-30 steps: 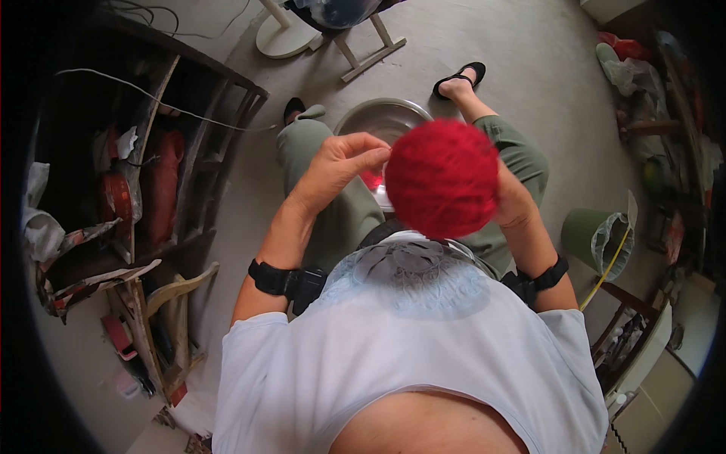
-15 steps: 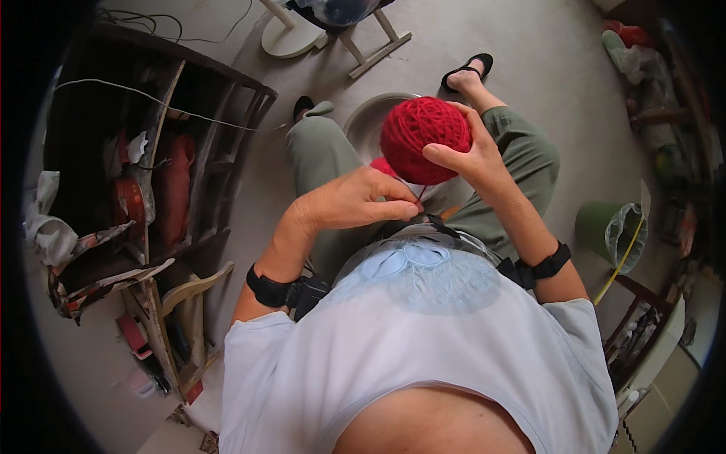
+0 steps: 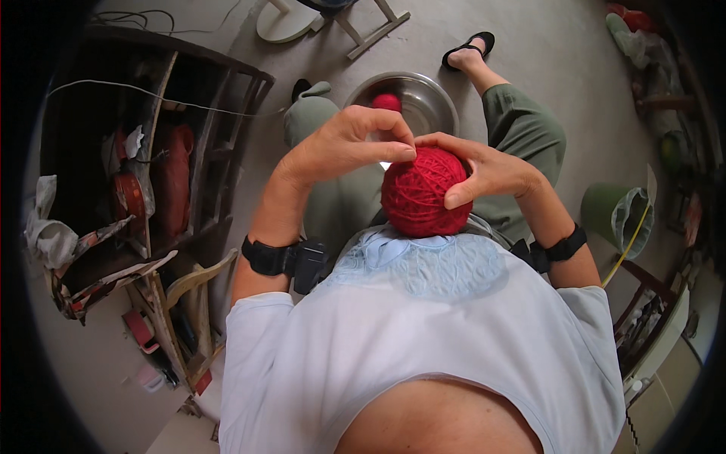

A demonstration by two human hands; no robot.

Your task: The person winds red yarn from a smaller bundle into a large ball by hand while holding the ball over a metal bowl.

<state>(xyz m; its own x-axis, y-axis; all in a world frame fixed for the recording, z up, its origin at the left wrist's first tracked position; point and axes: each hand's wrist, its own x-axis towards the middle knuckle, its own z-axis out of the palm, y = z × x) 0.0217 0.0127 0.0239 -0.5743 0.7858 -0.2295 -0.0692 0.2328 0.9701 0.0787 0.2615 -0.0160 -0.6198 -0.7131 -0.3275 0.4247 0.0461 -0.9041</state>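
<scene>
A large ball of red yarn (image 3: 425, 198) is close to my body, above my lap. My right hand (image 3: 495, 172) grips it from the right, with the thumb across its front and the fingers over the top. At its upper left edge, thumb and forefinger of my left hand (image 3: 361, 142) come together in a pinch on the yarn; the strand itself is too fine to make out there. Beyond my hands, a steel basin (image 3: 446, 102) stands on the floor between my feet. A smaller red ball of yarn (image 3: 387, 101) lies in it, partly hidden by my left hand.
Dark wooden shelving (image 3: 227, 144) with bags and wrapped items fills the left side. At the right stands a green bin (image 3: 601, 208) with a plastic liner, a yellow stick leaning by it. The foot of a stand (image 3: 283, 26) and a wooden frame leg (image 3: 378, 34) are at the far side.
The large yarn ball has come down toward my body in my right hand. My left hand has gone up, from below the ball to its upper left edge. More of the basin now shows.
</scene>
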